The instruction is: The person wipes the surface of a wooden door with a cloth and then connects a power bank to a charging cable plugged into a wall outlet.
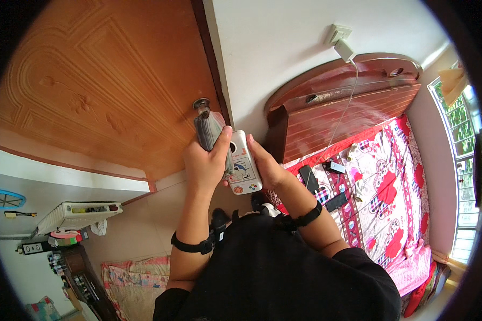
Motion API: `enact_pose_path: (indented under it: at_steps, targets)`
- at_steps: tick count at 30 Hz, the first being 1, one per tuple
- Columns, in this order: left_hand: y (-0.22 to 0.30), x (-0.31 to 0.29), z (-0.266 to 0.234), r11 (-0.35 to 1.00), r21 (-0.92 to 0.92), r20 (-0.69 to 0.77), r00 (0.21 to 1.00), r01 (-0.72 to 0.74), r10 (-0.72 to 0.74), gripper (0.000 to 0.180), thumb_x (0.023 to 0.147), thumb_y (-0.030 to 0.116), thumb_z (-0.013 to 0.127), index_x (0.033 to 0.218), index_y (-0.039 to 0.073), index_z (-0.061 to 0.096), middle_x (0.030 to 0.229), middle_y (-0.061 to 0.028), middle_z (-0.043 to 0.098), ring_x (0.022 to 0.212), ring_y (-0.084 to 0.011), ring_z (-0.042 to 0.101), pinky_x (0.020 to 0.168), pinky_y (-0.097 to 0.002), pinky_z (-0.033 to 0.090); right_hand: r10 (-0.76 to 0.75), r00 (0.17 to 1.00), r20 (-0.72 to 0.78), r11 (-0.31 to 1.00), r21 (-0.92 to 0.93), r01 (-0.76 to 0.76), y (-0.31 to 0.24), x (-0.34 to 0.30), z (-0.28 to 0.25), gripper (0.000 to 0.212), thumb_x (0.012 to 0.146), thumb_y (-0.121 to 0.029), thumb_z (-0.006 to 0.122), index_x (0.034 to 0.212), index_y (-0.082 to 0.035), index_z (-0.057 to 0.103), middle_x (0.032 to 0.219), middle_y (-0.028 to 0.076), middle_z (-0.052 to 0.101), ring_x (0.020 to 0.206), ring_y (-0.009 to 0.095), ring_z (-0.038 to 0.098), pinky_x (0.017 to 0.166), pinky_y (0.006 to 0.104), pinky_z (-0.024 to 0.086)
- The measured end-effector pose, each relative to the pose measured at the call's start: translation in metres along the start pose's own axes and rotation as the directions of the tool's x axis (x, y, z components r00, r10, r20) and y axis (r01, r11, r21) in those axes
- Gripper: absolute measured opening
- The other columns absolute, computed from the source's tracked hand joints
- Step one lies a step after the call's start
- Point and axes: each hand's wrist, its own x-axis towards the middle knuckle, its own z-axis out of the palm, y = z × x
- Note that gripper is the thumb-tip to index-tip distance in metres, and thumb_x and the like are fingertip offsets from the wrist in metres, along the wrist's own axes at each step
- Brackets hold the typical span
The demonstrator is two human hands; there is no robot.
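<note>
My left hand (204,165) is closed on a grey, layered bundle (208,131) with a pale, see-through edge. Its kind is not clear. The bundle's top end comes close to the round metal door knob (201,104), and I cannot tell if they touch. My right hand (268,167) grips the right side of a white, rounded, phone-shaped device (244,170) with cartoon prints and a dark round spot near its top. The device stands beside the bundle, and the left fingers partly hide behind it.
A brown wooden door (107,91) fills the upper left. To the right is a bed (388,187) with a wooden headboard (353,112); dark phones (336,202) lie on it. A white charger (345,49) with a hanging cable sits in the wall socket. A white rack (77,216) stands at the left.
</note>
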Motion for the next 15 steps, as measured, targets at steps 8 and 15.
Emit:
enact_pose_path:
  at_steps: [8, 15]
  targets:
    - [-0.02, 0.001, 0.014, 0.699, -0.64, 0.114, 0.94, 0.317, -0.322, 0.052, 0.095, 0.038, 0.066, 0.124, -0.002, 0.052, 0.107, -0.0239, 0.069, 0.09, -0.0272, 0.069, 0.074, -0.0376, 0.057, 0.071, 0.989, 0.126, 0.907, 0.405, -0.117, -0.011, -0.007, -0.023, 0.078, 0.098, -0.068, 0.026, 0.129, -0.001, 0.055, 0.096, 0.027, 0.066, 0.082, 0.039, 0.067, 0.072, 0.0507, 0.056]
    - [-0.011, -0.021, 0.016, 0.714, -0.646, 0.156, 0.962, 0.27, -0.223, 0.06, 0.098, 0.049, 0.056, 0.131, 0.0, 0.052, 0.121, -0.02, 0.066, 0.102, -0.023, 0.066, 0.085, -0.0365, 0.055, 0.067, 0.934, 0.35, 0.806, 0.533, -0.257, -0.005, -0.005, -0.04, 0.084, 0.094, -0.074, 0.025, 0.131, -0.005, 0.056, 0.098, 0.033, 0.066, 0.08, 0.051, 0.065, 0.075, 0.0571, 0.053]
